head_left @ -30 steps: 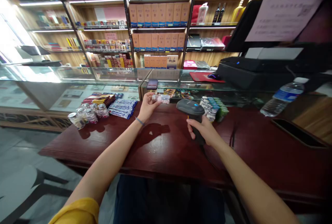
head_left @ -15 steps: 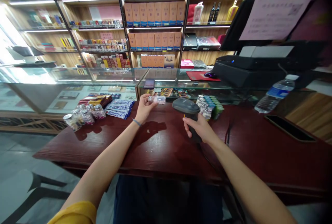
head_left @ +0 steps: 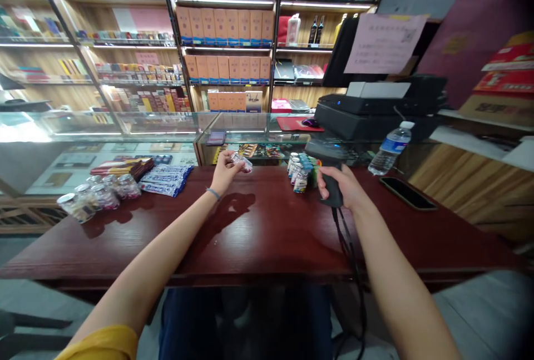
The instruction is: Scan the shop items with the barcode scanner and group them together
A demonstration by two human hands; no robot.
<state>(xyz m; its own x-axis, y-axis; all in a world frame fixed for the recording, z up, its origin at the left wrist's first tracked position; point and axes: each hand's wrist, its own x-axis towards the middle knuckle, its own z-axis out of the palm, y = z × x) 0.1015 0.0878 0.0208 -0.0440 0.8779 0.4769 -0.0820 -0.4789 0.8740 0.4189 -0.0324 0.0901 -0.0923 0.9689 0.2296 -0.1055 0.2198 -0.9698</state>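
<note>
Between the fingers of my left hand point(head_left: 224, 175) is a small clear bottle point(head_left: 242, 163) with a silvery cap, tilted above the table. My right hand point(head_left: 344, 186) is wrapped round the handle of a dark barcode scanner point(head_left: 332, 190), whose head is blurred and whose cable hangs down over the table's front edge. Just left of the scanner stands a cluster of small bottles point(head_left: 299, 173) with white, blue and green parts. Farther left are several capped clear jars point(head_left: 102, 195), beside a stack of blue and white packets point(head_left: 167, 178).
The dark red table point(head_left: 267, 232) meets a glass display counter point(head_left: 162, 126). On the right are a water bottle point(head_left: 391, 148), a phone point(head_left: 408, 193) and a black machine point(head_left: 362, 112) with a screen. Red-brown packets point(head_left: 120, 167) lie at the left. Shelves of boxes line the back wall.
My view has turned to the right. The scanner in my right hand has moved right, away from the small bottle. My left hand still holds that bottle, now tilted differently.
</note>
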